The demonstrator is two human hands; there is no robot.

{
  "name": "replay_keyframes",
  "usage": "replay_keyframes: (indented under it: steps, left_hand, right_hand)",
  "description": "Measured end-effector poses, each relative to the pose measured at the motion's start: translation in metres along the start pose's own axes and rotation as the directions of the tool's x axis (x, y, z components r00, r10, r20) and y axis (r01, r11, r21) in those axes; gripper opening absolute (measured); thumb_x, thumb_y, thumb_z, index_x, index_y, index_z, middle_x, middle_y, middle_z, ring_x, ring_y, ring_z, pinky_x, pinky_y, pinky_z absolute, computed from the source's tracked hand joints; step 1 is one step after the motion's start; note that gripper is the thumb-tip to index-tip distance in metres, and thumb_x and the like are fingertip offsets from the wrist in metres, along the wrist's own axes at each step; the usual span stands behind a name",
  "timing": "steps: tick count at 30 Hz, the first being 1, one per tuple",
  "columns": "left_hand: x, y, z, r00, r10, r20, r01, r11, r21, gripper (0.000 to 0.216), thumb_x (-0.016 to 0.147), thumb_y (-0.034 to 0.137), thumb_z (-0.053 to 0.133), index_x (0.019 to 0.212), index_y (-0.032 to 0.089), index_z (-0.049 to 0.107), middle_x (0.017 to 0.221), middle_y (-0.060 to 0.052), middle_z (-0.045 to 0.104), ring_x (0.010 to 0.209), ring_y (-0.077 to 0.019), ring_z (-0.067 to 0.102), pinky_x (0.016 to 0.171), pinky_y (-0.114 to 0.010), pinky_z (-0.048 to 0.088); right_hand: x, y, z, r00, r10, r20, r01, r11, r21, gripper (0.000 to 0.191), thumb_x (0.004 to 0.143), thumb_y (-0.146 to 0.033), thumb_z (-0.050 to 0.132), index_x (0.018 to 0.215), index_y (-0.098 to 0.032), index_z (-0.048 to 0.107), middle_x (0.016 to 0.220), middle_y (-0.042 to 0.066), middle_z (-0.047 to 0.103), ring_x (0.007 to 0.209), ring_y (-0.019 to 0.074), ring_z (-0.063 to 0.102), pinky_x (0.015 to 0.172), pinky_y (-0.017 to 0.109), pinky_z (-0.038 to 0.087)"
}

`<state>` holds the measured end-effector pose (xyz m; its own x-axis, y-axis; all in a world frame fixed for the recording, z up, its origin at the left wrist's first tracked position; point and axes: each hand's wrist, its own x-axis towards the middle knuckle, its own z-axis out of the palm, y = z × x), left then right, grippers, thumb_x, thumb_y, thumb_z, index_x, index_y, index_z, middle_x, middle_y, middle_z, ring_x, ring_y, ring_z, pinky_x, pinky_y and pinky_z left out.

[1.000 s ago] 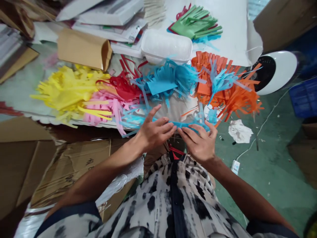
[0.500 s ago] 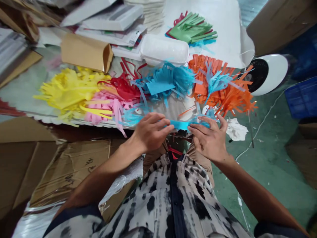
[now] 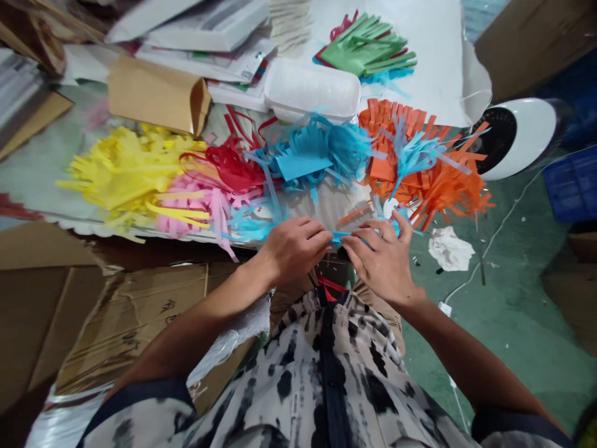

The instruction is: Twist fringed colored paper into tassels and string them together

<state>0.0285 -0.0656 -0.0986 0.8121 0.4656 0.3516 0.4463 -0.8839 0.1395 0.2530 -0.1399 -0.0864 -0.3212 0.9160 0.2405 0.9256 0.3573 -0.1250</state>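
My left hand [image 3: 291, 249] and my right hand [image 3: 379, 258] meet in front of my chest, both pinching a fringed blue paper strip [image 3: 339, 235] between them. Only a short bit of the strip shows between the fingers; its cut fringe sticks out past my right hand. Just beyond lie more blue fringed paper [image 3: 312, 152], an orange fringed pile [image 3: 433, 177], red strips [image 3: 231, 165], pink strips [image 3: 200, 202] and a yellow pile [image 3: 125, 165]. A green fringed piece [image 3: 368, 46] lies farther back.
A white plastic box [image 3: 312, 90] and a brown envelope [image 3: 156, 93] lie behind the paper piles. A white fan [image 3: 517, 134] stands at the right on the green floor, near a crumpled paper ball [image 3: 450, 247]. Flattened cardboard [image 3: 121, 311] lies at my left.
My hands have drawn closer together along the blue strip, so less of it shows between them. The left index finger, raised a second ago, is now curled down.
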Motion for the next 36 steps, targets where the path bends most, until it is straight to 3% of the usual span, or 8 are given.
replay_keyframes:
  steps: [5, 9, 14, 19, 27, 30, 33, 36]
  left_hand:
    - [-0.004, 0.003, 0.008, 0.999, 0.003, -0.051, 0.002, 0.994, 0.109, 0.02, 0.107, 0.025, 0.055, 0.102, 0.019, 0.073, 0.096, -0.006, 0.077, 0.084, -0.0215, 0.066, 0.071, -0.034, 0.048]
    - [-0.017, -0.004, 0.004, 0.995, -0.05, -0.088, 0.052, 0.998, 0.022, 0.019, 0.106, 0.018, 0.055, 0.098, 0.019, 0.073, 0.095, -0.004, 0.078, 0.087, -0.02, 0.066, 0.073, -0.033, 0.049]
    - [-0.023, -0.011, -0.009, 0.945, -0.325, -0.038, 0.314, 0.935, -0.166, 0.017, 0.103, 0.033, 0.066, 0.093, 0.02, 0.072, 0.093, -0.003, 0.077, 0.089, -0.0223, 0.063, 0.079, -0.037, 0.048]
    - [-0.016, -0.014, -0.011, 0.906, -0.42, 0.051, 0.423, 0.895, -0.141, 0.02, 0.1, 0.037, 0.069, 0.089, 0.02, 0.072, 0.091, -0.004, 0.075, 0.09, -0.0242, 0.06, 0.079, -0.039, 0.044]
    - [-0.004, -0.02, -0.014, 0.899, -0.424, 0.107, 0.433, 0.898, -0.077, 0.022, 0.094, 0.035, 0.074, 0.079, 0.02, 0.068, 0.081, -0.004, 0.071, 0.082, -0.0234, 0.059, 0.07, -0.037, 0.04]
    - [0.0, -0.017, -0.019, 0.898, -0.42, 0.132, 0.426, 0.905, -0.014, 0.018, 0.092, 0.035, 0.075, 0.085, 0.019, 0.069, 0.086, -0.006, 0.072, 0.085, -0.0263, 0.06, 0.071, -0.039, 0.043]
    - [0.002, -0.008, -0.019, 0.934, -0.356, 0.045, 0.355, 0.935, 0.023, 0.015, 0.094, 0.029, 0.074, 0.106, 0.02, 0.073, 0.104, -0.009, 0.076, 0.099, -0.0302, 0.064, 0.082, -0.046, 0.048]
    - [0.0, 0.003, -0.01, 0.981, -0.187, -0.049, 0.187, 0.982, -0.001, 0.018, 0.099, 0.016, 0.066, 0.109, 0.028, 0.074, 0.107, -0.002, 0.079, 0.107, -0.0263, 0.066, 0.103, -0.053, 0.046]
  right_hand:
    - [-0.004, 0.008, 0.006, 0.994, -0.046, -0.098, 0.043, 0.999, -0.03, 0.018, 0.108, -0.03, 0.057, 0.102, -0.032, 0.074, 0.099, -0.003, 0.079, 0.112, 0.0234, 0.065, 0.125, 0.053, 0.019]
    - [-0.011, 0.019, 0.006, 0.986, -0.038, -0.162, 0.041, 0.999, 0.013, 0.018, 0.107, -0.029, 0.057, 0.097, -0.027, 0.073, 0.096, -0.001, 0.078, 0.11, 0.0233, 0.064, 0.122, 0.051, 0.023]
    - [-0.007, 0.022, 0.001, 0.995, 0.096, -0.013, -0.094, 0.989, 0.114, 0.019, 0.106, -0.033, 0.054, 0.097, -0.025, 0.069, 0.097, 0.003, 0.074, 0.11, 0.0264, 0.061, 0.113, 0.05, 0.029]
    - [0.002, 0.017, -0.003, 0.989, 0.143, 0.037, -0.145, 0.986, 0.082, 0.011, 0.1, -0.03, 0.059, 0.092, -0.023, 0.063, 0.092, 0.004, 0.072, 0.107, 0.0288, 0.058, 0.105, 0.048, 0.031]
    - [0.015, 0.015, -0.01, 0.972, 0.18, 0.15, -0.188, 0.981, 0.044, 0.008, 0.094, -0.026, 0.061, 0.087, -0.024, 0.063, 0.09, 0.005, 0.074, 0.106, 0.0305, 0.058, 0.098, 0.048, 0.032]
    - [0.014, 0.01, -0.012, 0.978, 0.181, 0.102, -0.178, 0.983, -0.033, 0.009, 0.096, -0.029, 0.061, 0.092, -0.023, 0.066, 0.096, 0.007, 0.075, 0.108, 0.0315, 0.058, 0.104, 0.052, 0.032]
    - [0.007, 0.0, -0.01, 0.997, 0.083, -0.007, -0.083, 0.993, -0.082, 0.02, 0.101, -0.023, 0.057, 0.118, -0.025, 0.068, 0.117, 0.006, 0.076, 0.121, 0.031, 0.059, 0.116, 0.055, 0.026]
    - [-0.005, -0.007, -0.003, 0.996, -0.073, -0.058, 0.071, 0.997, -0.025, 0.031, 0.101, -0.012, 0.056, 0.12, -0.033, 0.068, 0.116, -0.003, 0.079, 0.123, 0.0259, 0.061, 0.117, 0.052, 0.025]
